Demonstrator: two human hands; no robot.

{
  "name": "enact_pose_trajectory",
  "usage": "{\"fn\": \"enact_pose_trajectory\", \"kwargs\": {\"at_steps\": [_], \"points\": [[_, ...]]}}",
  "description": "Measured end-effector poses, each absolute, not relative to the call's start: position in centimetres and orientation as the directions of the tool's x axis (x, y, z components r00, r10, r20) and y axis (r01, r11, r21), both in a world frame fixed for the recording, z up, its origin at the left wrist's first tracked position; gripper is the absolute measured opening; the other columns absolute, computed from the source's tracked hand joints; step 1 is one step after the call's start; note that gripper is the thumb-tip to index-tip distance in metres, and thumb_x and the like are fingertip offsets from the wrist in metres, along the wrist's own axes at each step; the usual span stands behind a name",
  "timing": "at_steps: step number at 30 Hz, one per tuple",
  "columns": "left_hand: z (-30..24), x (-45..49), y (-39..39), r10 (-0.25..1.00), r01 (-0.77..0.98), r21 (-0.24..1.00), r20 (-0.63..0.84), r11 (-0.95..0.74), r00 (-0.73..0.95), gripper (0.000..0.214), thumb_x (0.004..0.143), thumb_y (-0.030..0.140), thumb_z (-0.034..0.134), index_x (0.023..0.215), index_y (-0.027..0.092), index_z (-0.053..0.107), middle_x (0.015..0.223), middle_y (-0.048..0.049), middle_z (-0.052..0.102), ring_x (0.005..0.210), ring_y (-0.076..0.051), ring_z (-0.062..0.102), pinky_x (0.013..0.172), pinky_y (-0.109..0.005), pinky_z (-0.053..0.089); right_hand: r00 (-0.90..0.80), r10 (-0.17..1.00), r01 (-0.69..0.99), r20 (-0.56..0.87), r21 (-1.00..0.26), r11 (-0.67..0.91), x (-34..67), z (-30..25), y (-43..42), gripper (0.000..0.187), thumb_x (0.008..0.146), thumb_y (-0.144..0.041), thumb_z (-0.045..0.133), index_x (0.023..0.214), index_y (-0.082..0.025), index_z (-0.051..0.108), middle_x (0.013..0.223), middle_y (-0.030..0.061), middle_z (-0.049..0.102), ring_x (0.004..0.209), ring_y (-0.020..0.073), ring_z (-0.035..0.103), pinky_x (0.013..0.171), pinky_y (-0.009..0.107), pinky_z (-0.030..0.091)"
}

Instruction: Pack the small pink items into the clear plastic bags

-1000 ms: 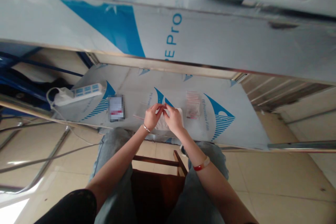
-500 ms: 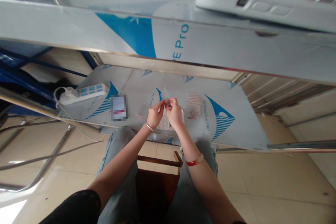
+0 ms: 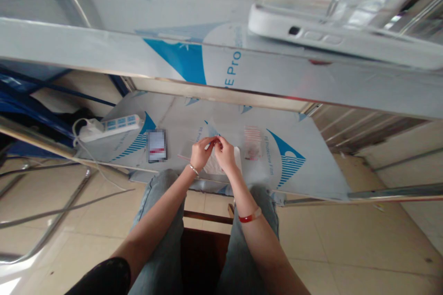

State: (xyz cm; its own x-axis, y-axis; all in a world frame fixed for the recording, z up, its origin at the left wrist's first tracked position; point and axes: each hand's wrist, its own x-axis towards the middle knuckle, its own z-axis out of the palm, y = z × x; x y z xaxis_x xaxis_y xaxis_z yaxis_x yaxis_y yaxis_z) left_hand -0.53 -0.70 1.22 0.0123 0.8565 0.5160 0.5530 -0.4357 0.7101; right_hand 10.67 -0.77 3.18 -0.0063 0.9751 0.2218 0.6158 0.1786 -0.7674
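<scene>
My left hand [image 3: 200, 153] and my right hand [image 3: 224, 153] meet over the low shelf [image 3: 311, 170], both pinching the top edge of a small clear plastic bag [image 3: 212, 164] that hangs between them. What the bag holds is too small to tell. A white sheet [image 3: 237, 159] lies on the shelf under my hands. A thin pink strip [image 3: 182, 157] lies on the shelf just left of my left hand.
A clear packet with red lines [image 3: 252, 143] lies right of my hands, a dark card or phone [image 3: 157, 145] to the left, and a white power strip [image 3: 110, 126] further left. A white case [image 3: 342, 41] rests on the upper shelf. Below are my knees and a wooden stool [image 3: 204, 239].
My hands have lifted the bag's top edge slightly and drawn closer together. The view has tilted, showing more of the upper shelf.
</scene>
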Motion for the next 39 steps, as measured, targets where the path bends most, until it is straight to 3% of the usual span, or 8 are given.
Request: {"fn": "enact_pose_trajectory", "kwargs": {"at_steps": [6,14,20,25,33,36,39], "points": [[0.8,-0.6,-0.1,0.842,0.579,0.658,0.53,-0.482,0.099,0.028,0.089,0.015,0.048,0.111,0.021,0.066,0.108,-0.0058,0.071,0.096,-0.015,0.067,0.087,-0.028,0.053,-0.03,0.979,0.692,0.201,-0.703,0.165,11.4,3.1,-0.5,0.031,0.091,-0.019,0.039,0.109,-0.021,0.064,0.098,0.0088,0.071,0.089,0.0208,0.067,0.078,0.029,0.05],[1.0,-0.2,0.0,0.864,0.646,0.629,0.494,-0.432,0.097,0.019,0.087,0.014,0.051,0.101,0.02,0.062,0.098,-0.0045,0.071,0.09,-0.015,0.066,0.084,-0.027,0.052,-0.005,0.996,0.812,0.089,-0.58,0.056,11.6,4.6,-1.0,0.023,0.093,-0.022,0.043,0.1,-0.021,0.065,0.091,0.0082,0.072,0.085,0.0221,0.067,0.072,0.027,0.046],[0.6,0.1,-0.1,0.85,0.645,0.659,0.526,-0.387,-0.027,0.012,0.084,0.019,0.056,0.095,0.019,0.053,0.083,-0.0024,0.067,0.077,-0.014,0.065,0.073,-0.025,0.05,0.007,0.999,0.865,0.043,-0.501,0.016,11.3,5.2,-1.2,0.023,0.093,-0.023,0.042,0.101,-0.023,0.063,0.087,0.0061,0.071,0.079,0.0204,0.067,0.068,0.027,0.044],[0.1,0.4,0.0,0.824,0.634,0.647,0.566,-0.423,-0.029,0.014,0.081,0.018,0.059,0.092,0.02,0.05,0.078,-0.0006,0.065,0.072,-0.014,0.063,0.068,-0.024,0.049,-0.007,1.0,0.892,0.016,-0.453,0.014,11.4,5.4,-1.0,0.022,0.093,-0.023,0.042,0.1,-0.022,0.063,0.092,0.0052,0.071,0.083,0.0194,0.066,0.07,0.026,0.042],[-0.2,-0.2,0.8,0.804,0.671,0.648,0.581,-0.359,-0.131,0.016,0.076,0.009,0.056,0.086,0.02,0.051,0.073,0.001,0.059,0.068,-0.014,0.058,0.068,-0.026,0.047,0.023,0.999,0.915,0.036,-0.404,-0.007,11.2,5.3,-1.3,0.023,0.093,-0.021,0.04,0.101,-0.02,0.062,0.095,0.0072,0.071,0.088,0.0191,0.066,0.073,0.026,0.04],[0.0,-0.5,0.9,0.801,0.698,0.595,0.597,-0.399,-0.051,0.012,0.078,0.007,0.052,0.082,0.019,0.054,0.075,-0.0014,0.058,0.072,-0.015,0.058,0.07,-0.028,0.049,0.031,0.997,0.908,0.07,-0.419,0.001,11.1,4.9,-1.3,0.02,0.092,-0.023,0.042,0.098,-0.019,0.061,0.093,0.0068,0.07,0.085,0.0189,0.065,0.072,0.025,0.04],[-0.1,-0.6,0.9,0.798,0.68,0.541,0.593,-0.494,0.108,0.019,0.082,0.006,0.048,0.09,0.017,0.06,0.092,-0.0074,0.062,0.085,-0.018,0.06,0.077,-0.031,0.051,0.012,0.993,0.901,0.12,-0.432,0.042,11.1,4.5,-1.1,0.018,0.091,-0.022,0.044,0.096,-0.017,0.06,0.095,0.0073,0.069,0.086,0.0187,0.065,0.071,0.025,0.039]]}}
